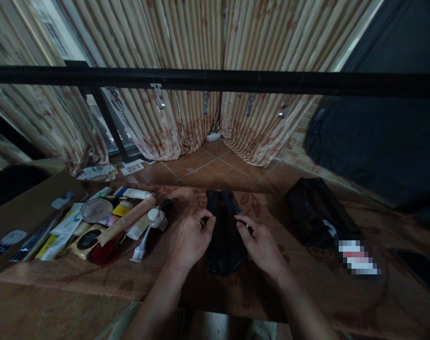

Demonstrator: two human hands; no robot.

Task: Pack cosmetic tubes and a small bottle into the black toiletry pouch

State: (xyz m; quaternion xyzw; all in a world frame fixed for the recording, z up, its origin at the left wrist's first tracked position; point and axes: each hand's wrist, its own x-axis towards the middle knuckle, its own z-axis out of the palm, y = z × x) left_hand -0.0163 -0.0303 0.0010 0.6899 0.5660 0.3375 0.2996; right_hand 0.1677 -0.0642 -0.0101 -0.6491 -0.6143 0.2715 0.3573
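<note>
- Black fabric pouch (pixel 225 260): mid-length of the cloth-covered surface (pixel 270 204), between both hands, top end close to far edge, rounded bottom toward near edge.
- Left hand (pixel 195 236): thumb and fingers nearly closed, pinched at the pouch's left side near the top.
- Right hand (pixel 256 237): same, small pinch on the right side, remaining fingers curled. Exact grip depth hidden, dark on dark.
- Risk, slip: only fingertips had the sides, so thin, limp-looking fabric could have pulled free of either pinch.
- Risk, tear: a hard outward pull could have strained seams or closure; closure too dark to make out.
- Risk, collapse: sides looked soft, so letting go could have let the mouth fold in.
- Risk, knock: cosmetics pile spread toward the left edge. White-capped bottle (pixel 156 217) and small white tube (pixel 140 249) were nearest the left hand; a wide elbow or wrist swing could have tipped or rolled them.
- Brown stick-shaped pack (pixel 127 220) leaned across other items; disturbing those could have set it sliding.
- Second black bag (pixel 316 212) sat toward the right edge, well apart, little snag risk.
</note>
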